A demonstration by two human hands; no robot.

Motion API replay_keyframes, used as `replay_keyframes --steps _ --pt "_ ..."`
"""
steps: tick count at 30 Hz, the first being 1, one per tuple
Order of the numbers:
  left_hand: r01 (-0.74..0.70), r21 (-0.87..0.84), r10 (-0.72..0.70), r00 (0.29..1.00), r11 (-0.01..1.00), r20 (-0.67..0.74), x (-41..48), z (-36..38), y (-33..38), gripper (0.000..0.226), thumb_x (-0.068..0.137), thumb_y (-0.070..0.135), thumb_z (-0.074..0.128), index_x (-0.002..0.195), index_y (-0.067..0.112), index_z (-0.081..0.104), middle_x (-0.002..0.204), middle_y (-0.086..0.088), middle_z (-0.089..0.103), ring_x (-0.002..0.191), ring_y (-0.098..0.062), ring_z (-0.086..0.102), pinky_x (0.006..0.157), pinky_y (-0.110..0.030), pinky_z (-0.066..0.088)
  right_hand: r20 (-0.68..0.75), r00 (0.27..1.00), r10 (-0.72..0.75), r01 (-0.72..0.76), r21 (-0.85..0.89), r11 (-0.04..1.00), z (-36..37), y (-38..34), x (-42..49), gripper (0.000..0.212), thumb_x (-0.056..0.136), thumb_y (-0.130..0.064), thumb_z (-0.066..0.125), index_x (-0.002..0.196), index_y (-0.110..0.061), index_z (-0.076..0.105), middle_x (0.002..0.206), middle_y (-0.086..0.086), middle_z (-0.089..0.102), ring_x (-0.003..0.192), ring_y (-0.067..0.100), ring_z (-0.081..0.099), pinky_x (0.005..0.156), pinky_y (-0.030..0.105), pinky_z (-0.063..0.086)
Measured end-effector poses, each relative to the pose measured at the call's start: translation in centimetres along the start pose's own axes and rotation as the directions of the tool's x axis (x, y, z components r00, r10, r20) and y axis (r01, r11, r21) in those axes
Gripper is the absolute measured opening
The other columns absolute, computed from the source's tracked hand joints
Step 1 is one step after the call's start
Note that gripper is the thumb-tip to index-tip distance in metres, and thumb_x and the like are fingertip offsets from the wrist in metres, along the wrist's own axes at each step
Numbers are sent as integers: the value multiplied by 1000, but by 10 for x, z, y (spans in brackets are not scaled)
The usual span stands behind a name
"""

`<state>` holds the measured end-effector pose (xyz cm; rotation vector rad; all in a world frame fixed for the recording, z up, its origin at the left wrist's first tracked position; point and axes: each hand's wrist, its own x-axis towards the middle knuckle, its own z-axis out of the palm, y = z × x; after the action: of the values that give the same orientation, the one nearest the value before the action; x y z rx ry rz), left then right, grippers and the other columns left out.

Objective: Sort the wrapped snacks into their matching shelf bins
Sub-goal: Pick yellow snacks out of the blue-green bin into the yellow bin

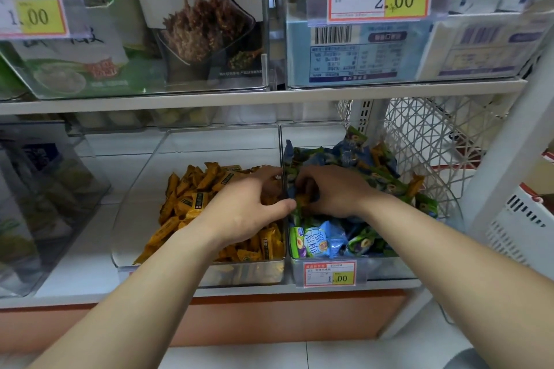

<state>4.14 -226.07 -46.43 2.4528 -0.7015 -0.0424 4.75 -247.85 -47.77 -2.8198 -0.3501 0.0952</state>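
Sorting wrapped snacks: two clear bins on the lower shelf, both hands at the dividing wall.

Left bin holds a heap of orange-wrapped snacks. Right bin, touching it, holds blue and green wrapped snacks with several orange strays mixed in, and carries a 1.00 price tag on its front. Left hand hovers over the orange heap, its fingers curled down at the divider and its thumb against the wall; whether it holds anything cannot be told. Right hand reaches into the right bin, fingers curled narrow round one orange snack just beside the divider. White lattice basket stands to the right of the bins.
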Motion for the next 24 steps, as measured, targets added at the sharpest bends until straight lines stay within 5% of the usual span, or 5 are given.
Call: replay_keyframes --steps 9,14,17,20,24 --pt "15 -75 -14 1000 997 23 3 -3 -2 71 83 61 67 145 35 43 115 14 69 105 -6 62 89 -24 50 -115 992 -43 65 190 980 -16 10 -11 22 80 -32 80 100 -29 72 96 -20 63 87 0 57 73 14 44" --pt "-31 -56 28 999 998 -46 5 -2 2 59 82 57 70 134 36 53 123 16 64 109 -3 58 83 -14 44 -218 975 34 55 385 921 -28 11 -22 19 81 -33 80 97 -28 71 98 -15 68 93 2 62 79 21 47" --pt "-60 85 79 969 995 -235 7 -2 14 68 77 67 64 136 36 51 134 10 57 122 -10 46 89 -18 38 -341 931 131 115 614 781 -39 2 -31 18 80 -23 81 86 -27 65 88 -9 69 79 -6 63 71 8 46" --pt "-74 84 95 956 994 -277 7 1 32 88 69 82 51 144 35 44 142 7 53 132 -13 40 99 -23 34 -362 908 209 190 803 565 -45 -10 -41 15 81 -13 79 88 -13 65 92 9 73 88 15 70 80 27 57" --pt "-140 -117 96 942 983 -321 9 9 48 75 76 67 65 138 26 55 130 10 62 116 -3 54 88 1 31 -325 904 278 208 902 378 -43 -27 -48 16 82 -6 76 86 -9 61 88 16 67 76 19 68 68 30 58"
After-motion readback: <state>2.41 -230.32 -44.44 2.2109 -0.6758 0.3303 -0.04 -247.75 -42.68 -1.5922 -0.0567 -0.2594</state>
